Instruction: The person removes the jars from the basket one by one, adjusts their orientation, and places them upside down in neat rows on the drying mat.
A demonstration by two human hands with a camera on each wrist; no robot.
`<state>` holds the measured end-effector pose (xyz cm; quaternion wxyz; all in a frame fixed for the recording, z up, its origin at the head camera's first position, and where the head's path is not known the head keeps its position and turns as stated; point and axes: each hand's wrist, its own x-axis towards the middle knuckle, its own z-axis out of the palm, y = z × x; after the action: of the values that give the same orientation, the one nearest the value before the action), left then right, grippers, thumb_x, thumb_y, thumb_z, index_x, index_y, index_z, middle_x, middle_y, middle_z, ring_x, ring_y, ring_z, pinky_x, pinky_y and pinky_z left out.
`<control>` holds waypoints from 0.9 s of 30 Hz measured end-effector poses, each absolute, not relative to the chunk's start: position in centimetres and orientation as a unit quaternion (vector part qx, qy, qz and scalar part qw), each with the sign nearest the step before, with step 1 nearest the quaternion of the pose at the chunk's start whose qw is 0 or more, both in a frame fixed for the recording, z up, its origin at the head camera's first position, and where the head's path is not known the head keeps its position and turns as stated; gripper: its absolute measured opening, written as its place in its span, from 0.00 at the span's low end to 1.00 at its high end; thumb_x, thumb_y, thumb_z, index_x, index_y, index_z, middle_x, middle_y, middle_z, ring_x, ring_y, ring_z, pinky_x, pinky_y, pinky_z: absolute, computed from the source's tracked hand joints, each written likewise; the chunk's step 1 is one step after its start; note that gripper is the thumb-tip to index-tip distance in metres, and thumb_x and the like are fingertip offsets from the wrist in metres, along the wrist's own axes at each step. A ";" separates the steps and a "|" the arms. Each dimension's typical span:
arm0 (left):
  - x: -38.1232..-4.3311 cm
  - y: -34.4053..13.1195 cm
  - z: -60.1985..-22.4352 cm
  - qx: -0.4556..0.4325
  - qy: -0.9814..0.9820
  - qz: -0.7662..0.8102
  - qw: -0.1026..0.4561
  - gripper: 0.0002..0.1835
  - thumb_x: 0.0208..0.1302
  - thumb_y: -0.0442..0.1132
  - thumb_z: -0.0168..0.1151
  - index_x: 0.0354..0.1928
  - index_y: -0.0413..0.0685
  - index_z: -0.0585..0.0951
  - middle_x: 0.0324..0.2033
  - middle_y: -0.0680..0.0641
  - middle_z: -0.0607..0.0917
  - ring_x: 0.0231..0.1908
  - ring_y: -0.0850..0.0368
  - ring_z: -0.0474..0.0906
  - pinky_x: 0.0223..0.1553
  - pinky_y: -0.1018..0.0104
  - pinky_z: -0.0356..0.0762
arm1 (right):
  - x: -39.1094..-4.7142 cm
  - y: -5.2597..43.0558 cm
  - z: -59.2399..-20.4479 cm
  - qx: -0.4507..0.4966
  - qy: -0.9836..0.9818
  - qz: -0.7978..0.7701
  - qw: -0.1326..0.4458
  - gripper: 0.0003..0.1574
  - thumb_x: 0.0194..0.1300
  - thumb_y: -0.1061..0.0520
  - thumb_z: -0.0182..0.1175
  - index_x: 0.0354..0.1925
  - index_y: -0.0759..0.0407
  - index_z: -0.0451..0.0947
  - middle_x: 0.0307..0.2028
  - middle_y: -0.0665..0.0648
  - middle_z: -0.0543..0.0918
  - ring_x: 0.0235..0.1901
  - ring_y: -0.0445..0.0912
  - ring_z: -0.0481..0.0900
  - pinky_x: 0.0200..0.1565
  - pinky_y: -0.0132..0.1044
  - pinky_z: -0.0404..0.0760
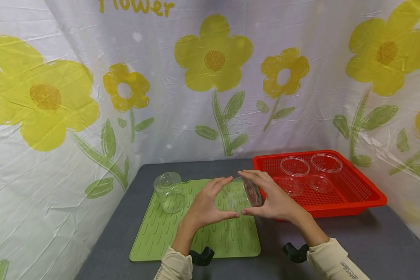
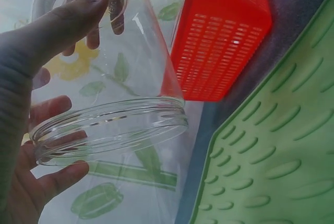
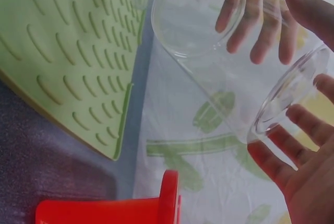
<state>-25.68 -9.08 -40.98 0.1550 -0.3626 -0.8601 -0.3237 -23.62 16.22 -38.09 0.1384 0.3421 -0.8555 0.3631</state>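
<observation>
Though clear jar looks light, stiff, smooth wall may slip: best hold ridged rim, base; my left hand, right hand curve fingers round ends.

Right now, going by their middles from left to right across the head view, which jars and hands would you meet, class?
Standing jar, left hand, held jar, right hand, first basket jar, second basket jar.
</observation>
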 end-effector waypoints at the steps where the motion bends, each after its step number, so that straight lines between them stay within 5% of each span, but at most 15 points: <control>1: -25.7 -9.1 -41.0 -0.363 -0.859 -0.326 0.157 0.54 0.47 0.57 0.83 0.77 0.62 0.66 0.70 0.48 0.74 0.69 0.48 0.72 0.61 0.45 0.79 | -23.6 16.2 -38.1 0.341 -0.856 0.365 0.136 0.63 0.48 0.45 0.83 0.77 0.41 0.61 0.74 0.54 0.66 0.71 0.53 0.64 0.61 0.64 0.76; 10: -25.9 -9.1 -41.5 -0.351 -0.852 -0.347 0.176 0.54 0.48 0.55 0.83 0.77 0.61 0.64 0.70 0.50 0.73 0.70 0.49 0.71 0.62 0.46 0.79 | -23.7 16.1 -37.9 0.326 -0.852 0.386 0.138 0.67 0.49 0.45 0.82 0.79 0.38 0.56 0.76 0.54 0.64 0.73 0.55 0.61 0.62 0.69 0.73; 18: -26.1 -9.4 -42.3 -0.318 -0.828 -0.426 0.179 0.55 0.49 0.51 0.83 0.78 0.65 0.61 0.71 0.51 0.71 0.71 0.50 0.69 0.66 0.42 0.74 | -24.0 16.2 -38.1 0.283 -0.835 0.457 0.120 0.64 0.54 0.49 0.79 0.80 0.36 0.53 0.75 0.55 0.63 0.67 0.59 0.69 0.62 0.67 0.74; 27: -26.4 -9.9 -43.2 -0.288 -0.802 -0.496 0.166 0.54 0.51 0.44 0.83 0.78 0.62 0.61 0.70 0.45 0.72 0.69 0.41 0.71 0.66 0.38 0.72 | -25.1 15.9 -38.5 0.288 -0.791 0.534 0.085 0.61 0.58 0.55 0.77 0.79 0.32 0.53 0.76 0.53 0.64 0.72 0.60 0.65 0.68 0.66 0.68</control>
<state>-26.36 -9.87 -43.25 0.1660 -0.2878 -0.8020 -0.4964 -25.08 15.95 -38.54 0.0852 0.2879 -0.7905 0.5338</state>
